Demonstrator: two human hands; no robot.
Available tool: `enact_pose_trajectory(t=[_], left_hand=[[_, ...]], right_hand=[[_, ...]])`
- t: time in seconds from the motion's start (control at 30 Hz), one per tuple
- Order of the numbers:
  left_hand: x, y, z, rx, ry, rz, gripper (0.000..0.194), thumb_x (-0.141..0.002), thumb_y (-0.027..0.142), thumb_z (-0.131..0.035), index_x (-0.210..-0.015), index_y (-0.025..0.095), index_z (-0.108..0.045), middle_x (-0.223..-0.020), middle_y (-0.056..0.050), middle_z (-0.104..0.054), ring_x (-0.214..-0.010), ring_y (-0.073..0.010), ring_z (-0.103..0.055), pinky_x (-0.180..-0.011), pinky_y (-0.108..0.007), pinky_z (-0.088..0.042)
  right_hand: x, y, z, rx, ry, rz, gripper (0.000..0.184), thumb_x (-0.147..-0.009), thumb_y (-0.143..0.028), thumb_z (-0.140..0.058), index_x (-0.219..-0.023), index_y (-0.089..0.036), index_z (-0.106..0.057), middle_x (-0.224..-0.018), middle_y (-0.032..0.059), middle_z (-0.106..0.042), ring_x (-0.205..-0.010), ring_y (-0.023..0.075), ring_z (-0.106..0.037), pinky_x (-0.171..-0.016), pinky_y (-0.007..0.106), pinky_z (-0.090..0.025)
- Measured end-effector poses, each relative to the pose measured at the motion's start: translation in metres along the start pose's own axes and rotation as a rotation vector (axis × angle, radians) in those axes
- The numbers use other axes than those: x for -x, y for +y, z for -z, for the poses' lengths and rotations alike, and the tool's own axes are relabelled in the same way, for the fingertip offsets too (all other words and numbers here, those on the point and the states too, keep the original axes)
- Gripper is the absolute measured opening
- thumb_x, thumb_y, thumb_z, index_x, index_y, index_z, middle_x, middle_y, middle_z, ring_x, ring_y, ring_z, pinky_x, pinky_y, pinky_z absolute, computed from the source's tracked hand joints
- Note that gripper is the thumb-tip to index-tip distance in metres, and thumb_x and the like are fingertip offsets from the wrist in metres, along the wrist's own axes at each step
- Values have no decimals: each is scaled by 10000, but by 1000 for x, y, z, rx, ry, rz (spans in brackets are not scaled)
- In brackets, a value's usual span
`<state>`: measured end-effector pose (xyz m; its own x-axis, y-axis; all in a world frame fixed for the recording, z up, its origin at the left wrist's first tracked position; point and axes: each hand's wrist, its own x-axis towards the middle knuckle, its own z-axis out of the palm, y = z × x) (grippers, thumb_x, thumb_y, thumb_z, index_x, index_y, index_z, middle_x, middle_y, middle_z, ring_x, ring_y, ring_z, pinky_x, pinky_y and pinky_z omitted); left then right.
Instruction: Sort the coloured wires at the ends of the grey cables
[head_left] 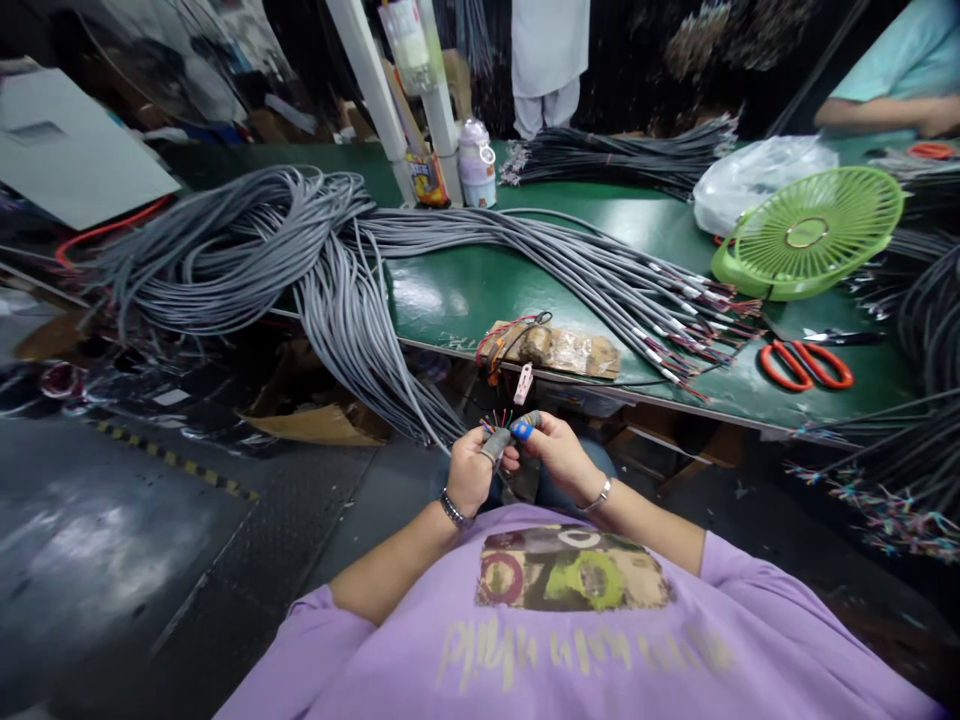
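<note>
My left hand (pixel 471 468) is closed around the end of a grey cable (pixel 390 385), with its stripped coloured wires (pixel 501 418) sticking up above my fingers. My right hand (pixel 553 448) is closed too, pinching at those wire ends; its fingertips wear grey and blue finger covers (pixel 525 427). Both hands sit close together just below the front edge of the green table (pixel 465 290). The cable runs up and left into a big bundle of grey cables (pixel 247 240) draped over the table's edge.
Red-handled scissors (pixel 806 365) lie at the table's right. A green fan (pixel 810 235) and a plastic bag (pixel 757 170) sit behind them. A brown block (pixel 562 348) with wires rests at the front edge. Bottles (pixel 477 165) stand by white posts. Other people are across the table.
</note>
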<state>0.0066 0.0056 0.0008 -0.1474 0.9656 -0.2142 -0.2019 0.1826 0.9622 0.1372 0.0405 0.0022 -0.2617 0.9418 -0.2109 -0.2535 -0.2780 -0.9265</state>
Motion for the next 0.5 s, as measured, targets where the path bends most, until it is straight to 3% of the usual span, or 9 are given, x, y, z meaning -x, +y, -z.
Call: enact_pose_trajectory(t=[0.17,0.33,0.43,0.5], left_hand=[[-3,4,3,63,-11,8,287,-669,409,-719,-698,143,-616,-532,-3,-627,-427,-109,-569,-430,-215,-459],[-8,18,6,123,-110,51,293,-657,407,-727,-677,131,-631,-502,-2,-606,-381,-90,-523,-375,-201,-418],[-12,24,6,115,-186,64,307,-652,416,-735,-665,127,-632,-484,-4,-600,-356,-86,-507,-356,-195,-399],[-16,26,5,99,-227,72,306,-663,416,-731,-666,126,-634,-476,-4,-597,-338,-78,-492,-340,-183,-373]], right_hand=[[-2,1,3,-73,-47,-59,328,-641,-444,-754,-683,-166,-585,-580,-39,-516,-521,78,-421,-525,226,-384],[-23,-11,14,-277,-46,-231,392,-731,-560,-647,-762,-171,-609,-686,2,-590,-517,77,-468,-511,219,-433],[-37,-22,17,-309,-157,-332,425,-772,-582,-595,-822,-162,-638,-724,29,-619,-520,83,-494,-488,214,-434],[-43,-26,16,-290,-246,-307,422,-761,-577,-613,-850,-166,-644,-721,25,-618,-518,86,-489,-485,218,-430]])
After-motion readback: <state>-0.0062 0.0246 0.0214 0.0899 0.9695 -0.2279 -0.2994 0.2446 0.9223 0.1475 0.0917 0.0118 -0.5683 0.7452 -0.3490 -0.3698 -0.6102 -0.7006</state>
